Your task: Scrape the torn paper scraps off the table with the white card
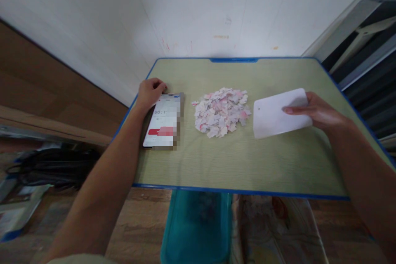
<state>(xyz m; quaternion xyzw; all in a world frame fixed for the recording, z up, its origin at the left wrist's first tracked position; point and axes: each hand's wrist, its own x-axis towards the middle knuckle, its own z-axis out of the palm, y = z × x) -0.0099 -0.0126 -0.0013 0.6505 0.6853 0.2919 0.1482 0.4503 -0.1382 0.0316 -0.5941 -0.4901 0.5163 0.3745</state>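
A loose heap of torn paper scraps (221,111), mostly white with some pink, lies in the middle of the table. To its right, my right hand (318,111) grips a white flat scraper (274,111) with rounded corners and a small hole, thumb on top and fingers behind. A gap separates the scraper from the scraps. My left hand (152,90) rests at the table's left side, its fingers curled together by the top of a phone (161,121); whether anything is in them is hidden. The phone's lit screen shows a timer and a red button, partly pixelated.
The small table (216,165) has a blue rim and stands against a white wall (198,16). Below its front edge is a teal bin (198,231), with a clear plastic bag beside it. A brown cardboard panel stands left; a dark folded frame leans right.
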